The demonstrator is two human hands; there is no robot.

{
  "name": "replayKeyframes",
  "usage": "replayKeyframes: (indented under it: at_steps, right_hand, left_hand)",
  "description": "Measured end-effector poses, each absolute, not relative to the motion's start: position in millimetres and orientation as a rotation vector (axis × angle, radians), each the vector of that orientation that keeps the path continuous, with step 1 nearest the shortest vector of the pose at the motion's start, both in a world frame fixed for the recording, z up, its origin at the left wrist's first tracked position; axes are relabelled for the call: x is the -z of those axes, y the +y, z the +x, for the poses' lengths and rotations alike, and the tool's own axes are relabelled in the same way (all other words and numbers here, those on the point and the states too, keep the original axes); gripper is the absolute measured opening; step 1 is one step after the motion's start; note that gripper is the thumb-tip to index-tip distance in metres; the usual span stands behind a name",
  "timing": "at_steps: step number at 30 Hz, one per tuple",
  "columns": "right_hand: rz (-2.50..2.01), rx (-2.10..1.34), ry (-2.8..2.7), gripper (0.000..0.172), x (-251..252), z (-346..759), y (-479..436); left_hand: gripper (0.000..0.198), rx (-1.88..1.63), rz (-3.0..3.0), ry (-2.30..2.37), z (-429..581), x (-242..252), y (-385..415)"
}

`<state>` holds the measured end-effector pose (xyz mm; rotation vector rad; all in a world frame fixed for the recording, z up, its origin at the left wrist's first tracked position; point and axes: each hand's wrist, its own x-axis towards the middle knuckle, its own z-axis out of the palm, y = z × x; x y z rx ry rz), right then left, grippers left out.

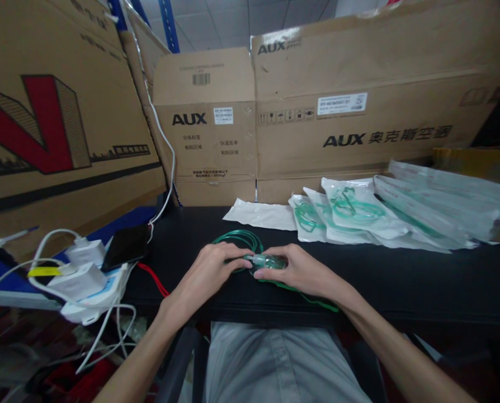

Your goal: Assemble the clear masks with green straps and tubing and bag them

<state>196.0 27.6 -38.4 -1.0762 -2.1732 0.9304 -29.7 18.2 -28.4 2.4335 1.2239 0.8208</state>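
On the black table's (401, 280) near edge, your left hand (210, 271) and right hand (298, 271) pinch the clear green mask (269, 261) between fingertips; its green tubing (237, 239) coils just behind, sealed packets (359, 215) lie farther back.

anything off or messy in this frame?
Mostly tidy. Both hands, left and right, hold a green mask with coiled tubing. The odd spot: a power strip hangs off the table's left edge, crowded with chargers and tangled cables.

Tubing (238, 239) on table (401, 274), between both hands; pouches (359, 215) behind right, phone (126, 246) left, boxes (317, 112) behind.
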Motion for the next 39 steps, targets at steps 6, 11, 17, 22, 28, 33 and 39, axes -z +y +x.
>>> replayKeyframes:
  at_steps: [6, 11, 17, 22, 28, 33, 39]
  right_hand:
    - [-1.113, -0.888, -2.249, 0.047, 33, 202, 26]
    - [-1.114, -0.958, -2.283, 0.049, 28, 213, 29]
    - [-1.159, -1.116, -2.116, 0.048, 28, 222, 38]
    - [-1.133, -1.176, -2.03, 0.049, 24, 231, 40]
    - [-1.142, -1.17, -2.009, 0.053, 27, 229, 36]
    - [-1.145, -1.149, -2.014, 0.053, 26, 224, 34]
    - [-1.112, -1.151, -2.069, 0.051, 16, 229, 31]
  left_hand:
    - [0.019, -0.789, 2.509, 1.073, -26, 29, 24]
    - [0.028, -0.747, 2.568, 1.116, -24, 27, 25]
    - [0.016, -0.772, 2.658, 1.319, -12, 21, 28]
    - [0.015, -0.795, 2.746, 1.264, -4, 13, 30]
    - [0.014, -0.828, 2.761, 1.241, 0, 16, 31]
    - [0.015, -0.889, 2.73, 1.273, 2, 23, 26]
    - [0.017, -0.931, 2.759, 1.204, 0, 26, 24]
